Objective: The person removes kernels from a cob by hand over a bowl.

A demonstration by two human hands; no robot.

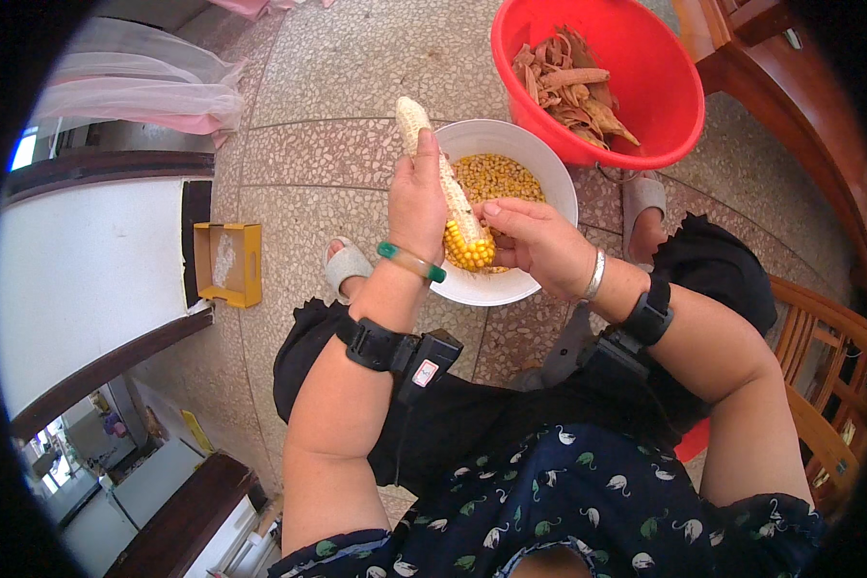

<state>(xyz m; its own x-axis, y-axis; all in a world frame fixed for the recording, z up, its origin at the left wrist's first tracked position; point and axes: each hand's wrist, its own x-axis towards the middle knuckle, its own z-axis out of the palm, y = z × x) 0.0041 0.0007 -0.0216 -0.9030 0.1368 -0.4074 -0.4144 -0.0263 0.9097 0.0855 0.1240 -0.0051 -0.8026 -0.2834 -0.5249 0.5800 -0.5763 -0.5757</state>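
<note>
My left hand (417, 206) is wrapped around an ear of corn (456, 195), thumb along its upper side. Most of the cob is bare and pale, while a band of yellow kernels (469, 248) stays on the end nearest me. Close against that kernel end is my right hand (538, 238), fingers bent and thumb by the cob; whether the fingertips touch the kernels is hard to make out. Beneath both hands stands a white basin (498, 295) holding many loose yellow kernels (498, 177). Part of its inside is hidden by the hands and the corn.
A red plastic tub (657, 87) with dry husks (563, 50) and a bare cob (574, 78) stands beyond the basin, on the right. Wooden furniture (802, 94) borders the right side. A small yellow open box (246, 264) lies on the terrazzo floor (318, 152) near a doorway.
</note>
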